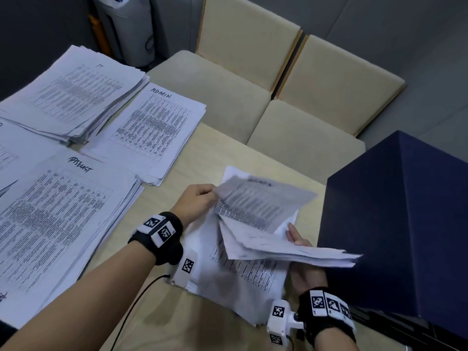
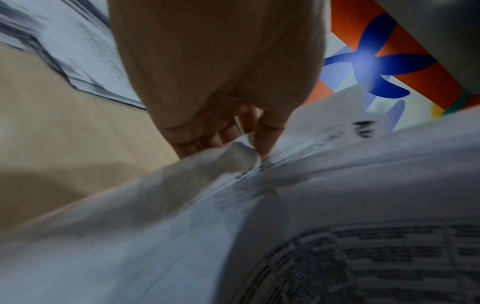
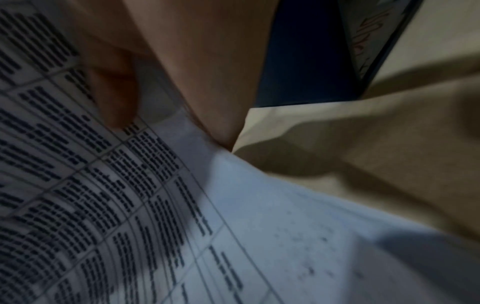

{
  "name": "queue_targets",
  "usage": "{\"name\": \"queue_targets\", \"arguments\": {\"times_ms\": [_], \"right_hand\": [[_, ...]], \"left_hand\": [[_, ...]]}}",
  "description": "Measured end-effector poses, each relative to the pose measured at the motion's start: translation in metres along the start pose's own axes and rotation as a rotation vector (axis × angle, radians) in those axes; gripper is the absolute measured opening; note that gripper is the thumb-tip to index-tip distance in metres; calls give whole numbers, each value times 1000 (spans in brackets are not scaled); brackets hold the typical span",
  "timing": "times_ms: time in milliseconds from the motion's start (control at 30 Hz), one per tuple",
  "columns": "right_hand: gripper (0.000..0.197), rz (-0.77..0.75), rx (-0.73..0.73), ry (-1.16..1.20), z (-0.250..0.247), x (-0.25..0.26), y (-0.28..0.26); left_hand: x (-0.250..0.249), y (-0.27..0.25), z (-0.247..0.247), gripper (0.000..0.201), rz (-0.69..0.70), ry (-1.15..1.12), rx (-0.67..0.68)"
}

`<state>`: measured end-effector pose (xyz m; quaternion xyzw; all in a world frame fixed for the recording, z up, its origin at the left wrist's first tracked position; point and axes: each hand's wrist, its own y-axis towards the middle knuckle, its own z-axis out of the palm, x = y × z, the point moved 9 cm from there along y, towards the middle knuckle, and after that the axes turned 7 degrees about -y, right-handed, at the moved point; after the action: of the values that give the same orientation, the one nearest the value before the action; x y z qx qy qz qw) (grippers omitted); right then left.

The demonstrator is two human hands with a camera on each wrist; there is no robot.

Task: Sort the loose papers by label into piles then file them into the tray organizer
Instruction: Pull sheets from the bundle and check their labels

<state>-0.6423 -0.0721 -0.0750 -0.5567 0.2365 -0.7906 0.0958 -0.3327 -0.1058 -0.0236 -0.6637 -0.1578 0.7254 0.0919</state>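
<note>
On table [image 1: 192, 158], left side: sorted piles, far pile [image 1: 73, 92] headed "IT", next one [image 1: 152, 127] "ADMIN", near pile [image 1: 58, 219] heading scrawled, unreadable. Centre near edge: loose papers [image 1: 243, 279]. Left hand [image 1: 197, 201] pinches lifted sheet [image 1: 260, 201] at left edge, heading blurred. Right hand [image 1: 301, 259] under raised bundle [image 1: 286, 247], thumb on top, grasping it. Dark blue box [image 1: 400, 224] at right.

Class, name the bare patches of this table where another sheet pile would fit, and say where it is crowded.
Bare light wood table lies between the ADMIN-labelled paper pile and the dark blue box, and along the near edge by the left forearm. The left side is crowded with stacked printed piles; both hands work the loose sheets.
</note>
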Motion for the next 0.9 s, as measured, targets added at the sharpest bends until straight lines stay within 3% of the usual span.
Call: {"name": "queue_targets", "arguments": {"times_ms": [33,100,133,200,267,333,367,433,500,600,700,767,800,833,900], "right_hand": [[42,-58,-11,-1,-2,1,3],[40,-187,-177,57,-24,4,18],[40,-144,24,47,-6,1,18],[54,-45,123,-76,-2,-11,13],[42,-12,177,-25,0,-5,3],[16,14,85,-115,-1,-3,0],[21,35,82,-141,0,-1,-1],[45,102,-78,-188,-24,-9,4],[44,153,-143,-207,-40,-18,6],[56,141,-61,-176,-40,-19,4],[22,42,258,-64,-7,1,-3],[17,-69,241,-55,-14,8,15],[24,-9,265,-15,-17,2,22],[31,0,189,-173,-26,3,29],[37,391,61,-286,-22,-9,21]], "left_hand": [[1,-2,2,17,-35,-37,8],[7,-4,2,14,-121,-73,12],[10,-5,2,14,-167,-98,21],[14,-5,4,18,-243,-193,48],[13,0,1,24,-249,-202,15],[9,6,-1,30,-194,-93,-6],[9,9,-1,30,-156,16,1],[18,17,-4,20,-117,320,-24],[28,21,-14,14,-132,596,-109],[34,22,-8,6,-141,801,-76],[37,27,-3,30,-75,884,-51],[35,28,0,39,-39,951,-43],[32,27,2,37,-14,1023,-35],[27,25,3,34,16,1104,-37],[16,21,4,37,94,1220,-60]]}}
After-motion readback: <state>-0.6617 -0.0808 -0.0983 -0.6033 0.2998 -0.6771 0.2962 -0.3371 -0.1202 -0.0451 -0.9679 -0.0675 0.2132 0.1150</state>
